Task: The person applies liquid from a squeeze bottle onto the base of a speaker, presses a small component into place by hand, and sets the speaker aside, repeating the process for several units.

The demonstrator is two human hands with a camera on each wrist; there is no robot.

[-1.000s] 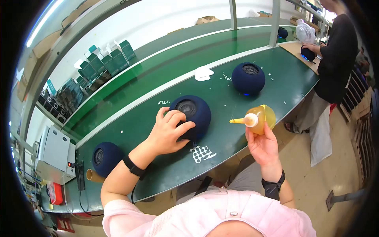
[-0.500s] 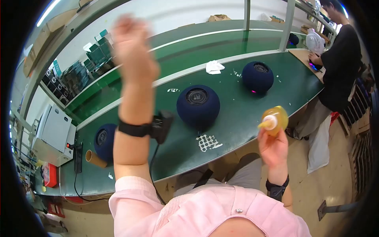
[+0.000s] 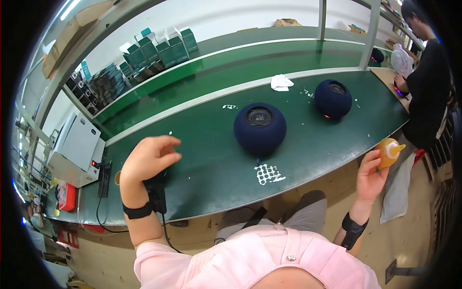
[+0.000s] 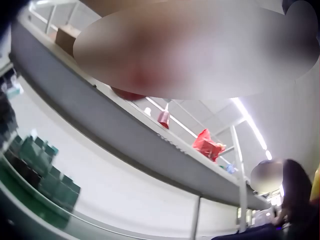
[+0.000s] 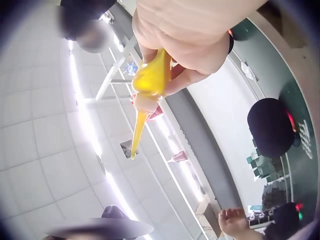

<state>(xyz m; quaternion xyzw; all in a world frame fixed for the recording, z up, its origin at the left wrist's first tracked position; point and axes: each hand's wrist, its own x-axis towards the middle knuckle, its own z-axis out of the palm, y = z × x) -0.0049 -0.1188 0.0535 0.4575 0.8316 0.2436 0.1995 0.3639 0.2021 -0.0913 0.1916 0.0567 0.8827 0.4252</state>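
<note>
Left hand (image 3: 149, 161) hangs loosely open, left of the round speaker (image 3: 260, 127); right hand (image 3: 369, 179) grips the yellow bottle (image 3: 389, 151), nozzle seemingly pointing away.

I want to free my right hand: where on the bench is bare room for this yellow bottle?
Bare bench lies between your left hand and the middle speaker, and along the front edge between the dotted sheet and the far speaker. Crowded at the left end by the white machine.

Amber-yellow bottle (image 3: 388, 153); navy speaker (image 3: 260, 129); green bench (image 3: 207, 159) — white dotted sheet (image 3: 269, 174); pink shirt (image 3: 250, 265)
</note>
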